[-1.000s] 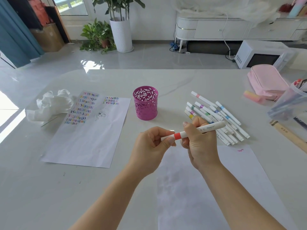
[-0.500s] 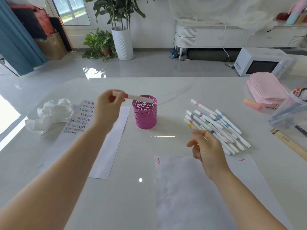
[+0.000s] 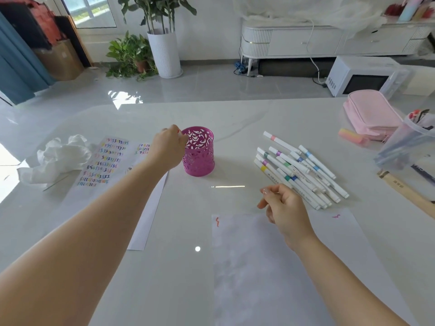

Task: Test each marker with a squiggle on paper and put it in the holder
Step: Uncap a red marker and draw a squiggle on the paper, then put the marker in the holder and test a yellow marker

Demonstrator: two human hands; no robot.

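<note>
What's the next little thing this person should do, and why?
Probably let go: the left hand pinches a marker just inside the holder rim. The right hand hovers empty beside the pile, ready for the next one.

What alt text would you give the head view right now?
A person's left hand reaches to the rim of a magenta cut-out pen holder on a white table, whatever it holds mostly hidden. The right hand hovers loosely curled and empty beside a pile of white markers, over the far edge of a paper sheet bearing two squiggles.
</note>
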